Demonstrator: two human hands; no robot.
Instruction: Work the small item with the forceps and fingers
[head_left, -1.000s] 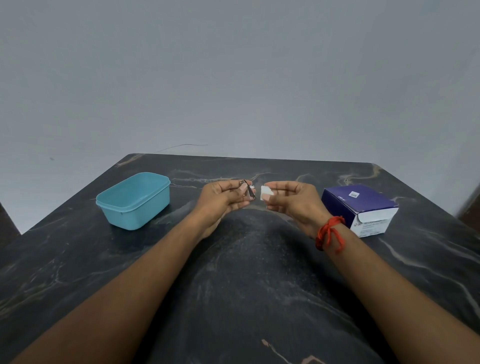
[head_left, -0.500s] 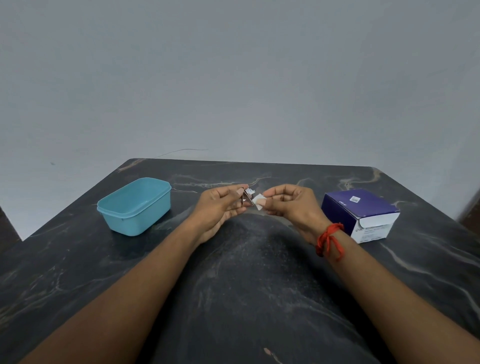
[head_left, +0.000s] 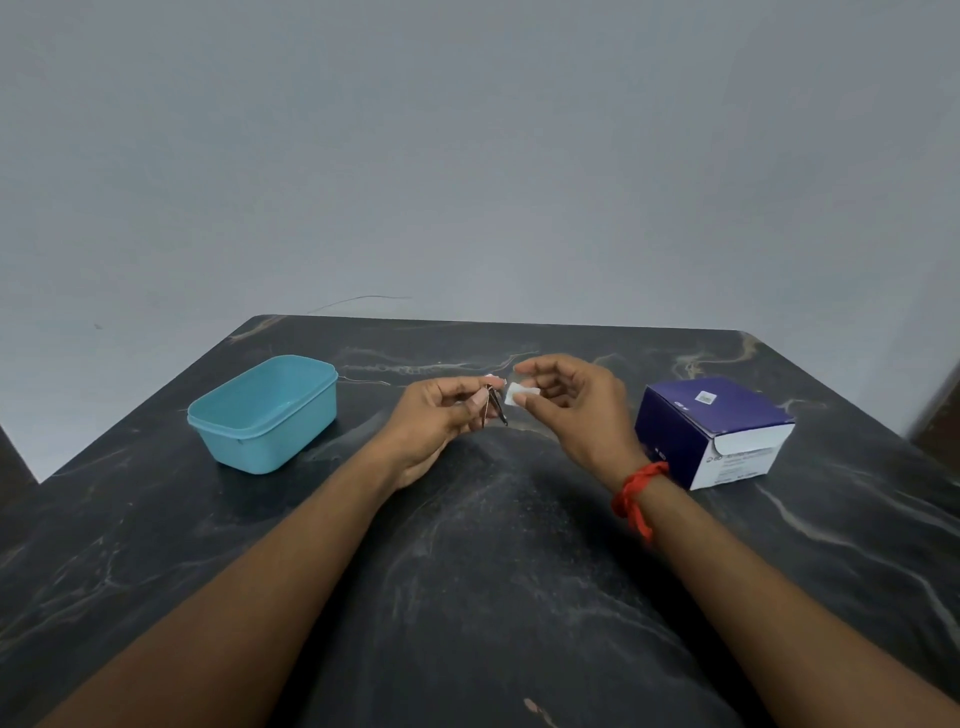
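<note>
1. The left hand pinches a small thin metal tool between thumb and fingers; its two dark prongs hang down below the fingertips.
2. The right hand pinches a small white pad between thumb and forefinger, the other fingers loosely curled.
3. The two hands are held close together above the table, and the pad sits just beside the tool; whether they touch cannot be told.
4. A red thread is tied round the right wrist.
5. A teal plastic tub, open at the top, stands well out to the left of the left hand.
6. A purple and white box stands near the right hand, to its right.
7. All rest on a dark marble table.
</note>
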